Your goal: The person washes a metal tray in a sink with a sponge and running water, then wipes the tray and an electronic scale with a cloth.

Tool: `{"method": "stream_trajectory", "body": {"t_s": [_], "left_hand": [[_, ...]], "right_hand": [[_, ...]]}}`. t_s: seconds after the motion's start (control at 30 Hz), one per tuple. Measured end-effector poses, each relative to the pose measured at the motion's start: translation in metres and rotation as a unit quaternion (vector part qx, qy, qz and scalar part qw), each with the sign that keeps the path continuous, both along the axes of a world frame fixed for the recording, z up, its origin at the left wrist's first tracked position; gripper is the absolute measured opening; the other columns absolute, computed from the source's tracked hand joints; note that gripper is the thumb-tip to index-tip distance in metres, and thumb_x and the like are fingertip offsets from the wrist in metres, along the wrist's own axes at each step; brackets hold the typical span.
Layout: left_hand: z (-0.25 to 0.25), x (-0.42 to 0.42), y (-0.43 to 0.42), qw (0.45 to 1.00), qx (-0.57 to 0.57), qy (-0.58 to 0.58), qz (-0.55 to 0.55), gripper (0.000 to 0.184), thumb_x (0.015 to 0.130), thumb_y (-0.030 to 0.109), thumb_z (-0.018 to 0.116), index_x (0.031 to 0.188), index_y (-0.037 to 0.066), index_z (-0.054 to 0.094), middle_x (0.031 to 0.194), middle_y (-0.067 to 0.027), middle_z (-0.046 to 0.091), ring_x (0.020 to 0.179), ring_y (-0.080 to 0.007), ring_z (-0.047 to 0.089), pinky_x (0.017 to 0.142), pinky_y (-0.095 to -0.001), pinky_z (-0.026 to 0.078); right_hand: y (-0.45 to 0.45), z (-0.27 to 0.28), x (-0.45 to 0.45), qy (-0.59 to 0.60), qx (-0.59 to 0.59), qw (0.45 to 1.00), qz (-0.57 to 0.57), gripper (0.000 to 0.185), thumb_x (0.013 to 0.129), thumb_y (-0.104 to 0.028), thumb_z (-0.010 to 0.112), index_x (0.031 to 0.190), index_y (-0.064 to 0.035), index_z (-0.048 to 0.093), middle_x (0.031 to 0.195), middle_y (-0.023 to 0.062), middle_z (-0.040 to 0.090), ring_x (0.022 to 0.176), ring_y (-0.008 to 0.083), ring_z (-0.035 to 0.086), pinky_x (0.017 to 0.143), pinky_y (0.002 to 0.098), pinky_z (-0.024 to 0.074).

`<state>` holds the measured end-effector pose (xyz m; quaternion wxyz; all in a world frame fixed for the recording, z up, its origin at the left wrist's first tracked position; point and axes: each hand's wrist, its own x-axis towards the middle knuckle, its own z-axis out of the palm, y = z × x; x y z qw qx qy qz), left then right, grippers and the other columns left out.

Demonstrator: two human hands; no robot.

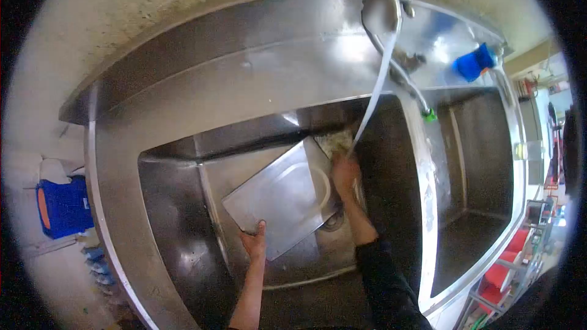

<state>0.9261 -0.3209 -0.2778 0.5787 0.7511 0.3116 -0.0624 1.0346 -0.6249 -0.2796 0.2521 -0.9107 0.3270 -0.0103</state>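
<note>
A flat metal sheet [278,201] lies tilted inside the left basin of a steel sink [244,98]. My left hand [254,241] grips its lower left edge, thumb on top. Beside the sheet's right edge, my right hand [346,174] is closed around the lower end of a pale hose [380,82], which hangs from the faucet [382,9]. A yellowish patch [335,143] shows behind that hand; I cannot make out what it is. Part of a round drain [332,221] is visible under the sheet's lower right edge.
Right of the divider [428,208] is a second basin [483,165]. A spout with a green tip [429,115] points over the divider. A blue object [474,63] stands on the back ledge. Blue cloth [64,206] is at far left, red chairs [504,269] at lower right.
</note>
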Motion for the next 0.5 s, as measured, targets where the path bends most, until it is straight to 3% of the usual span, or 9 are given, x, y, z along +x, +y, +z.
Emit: {"method": "stream_trajectory", "body": {"t_s": [0.07,0.1,0.17,0.2,0.23,0.37,0.43,0.47,0.5], "left_hand": [[-0.025,0.004,0.012,0.999,-0.038,-0.032,0.014,0.095,0.062,0.039,0.079,0.128,-0.003,0.025,0.125,-0.0216,0.039,0.114,-0.0298,0.042,0.093,-0.0399,0.037],[-0.036,0.009,0.023,0.998,-0.066,0.006,-0.02,0.093,0.062,0.035,0.08,0.128,-0.003,0.026,0.125,-0.0209,0.04,0.115,-0.0297,0.042,0.093,-0.0398,0.036],[-0.026,0.012,0.02,0.993,-0.095,0.044,-0.049,0.09,0.062,0.031,0.08,0.128,-0.002,0.027,0.126,-0.0202,0.04,0.116,-0.0296,0.041,0.094,-0.0397,0.036],[0.001,0.02,0.021,0.995,-0.038,0.072,-0.051,0.087,0.064,0.031,0.078,0.128,-0.002,0.029,0.126,-0.02,0.041,0.116,-0.0299,0.042,0.095,-0.0398,0.035],[0.018,0.028,0.021,0.994,0.019,0.095,-0.05,0.084,0.066,0.031,0.077,0.128,-0.001,0.031,0.125,-0.0198,0.043,0.117,-0.0303,0.042,0.096,-0.04,0.034],[0.044,0.053,0.052,0.984,-0.071,0.159,-0.043,0.083,0.069,0.04,0.072,0.13,-0.001,0.033,0.129,-0.0191,0.041,0.119,-0.0319,0.04,0.097,-0.0407,0.033],[0.09,0.087,0.041,0.94,-0.037,0.177,-0.29,0.088,0.071,0.049,0.066,0.133,-0.001,0.029,0.134,-0.0193,0.035,0.122,-0.032,0.036,0.099,-0.0414,0.031],[0.084,0.093,0.031,0.922,0.098,0.189,-0.324,0.086,0.073,0.05,0.064,0.133,0.0,0.028,0.136,-0.0192,0.033,0.124,-0.0317,0.034,0.1,-0.0419,0.03],[0.096,0.103,0.015,0.925,0.09,0.181,-0.322,0.086,0.073,0.05,0.064,0.133,0.0,0.028,0.136,-0.0192,0.033,0.124,-0.0317,0.034,0.1,-0.0419,0.03]], "right_hand": [[-0.029,0.006,-0.03,0.007,0.08,0.995,0.056,0.042,0.088,-0.039,0.045,0.087,-0.0013,0.064,0.077,0.0191,0.062,0.063,0.0311,0.058,0.061,0.0419,0.0448],[-0.029,0.002,-0.044,-0.123,0.068,0.976,0.167,0.044,0.087,-0.042,0.047,0.089,-0.0009,0.064,0.079,0.0177,0.063,0.065,0.0298,0.059,0.062,0.0401,0.046],[-0.032,0.013,-0.045,-0.246,0.056,0.925,0.283,0.047,0.086,-0.044,0.048,0.091,-0.0004,0.064,0.081,0.0163,0.064,0.067,0.0285,0.06,0.064,0.0382,0.0471],[-0.025,0.03,-0.04,0.032,0.125,0.961,0.245,0.049,0.084,-0.046,0.051,0.096,-0.0002,0.062,0.082,0.0164,0.064,0.07,0.0268,0.061,0.067,0.0356,0.0477],[-0.019,0.051,-0.035,0.303,0.184,0.916,0.189,0.052,0.082,-0.048,0.054,0.1,-0.0001,0.061,0.083,0.0165,0.064,0.073,0.0251,0.062,0.071,0.033,0.0482],[-0.008,0.112,-0.067,0.238,0.358,0.882,0.192,0.056,0.077,-0.046,0.062,0.108,0.0008,0.057,0.089,0.0168,0.063,0.083,0.0226,0.061,0.076,0.0308,0.0468],[-0.011,0.115,-0.112,0.088,0.561,0.82,0.068,0.055,0.076,-0.04,0.066,0.109,0.0026,0.054,0.092,0.0147,0.062,0.086,0.0216,0.059,0.078,0.0313,0.0454],[0.001,0.16,-0.123,0.055,0.577,0.815,-0.019,0.053,0.076,-0.038,0.067,0.107,0.0032,0.054,0.093,0.013,0.062,0.087,0.0214,0.058,0.079,0.0322,0.0451],[0.016,0.204,-0.133,0.02,0.587,0.803,-0.103,0.052,0.076,-0.036,0.068,0.106,0.0038,0.054,0.095,0.0112,0.061,0.089,0.0212,0.057,0.079,0.0331,0.0447]]}}
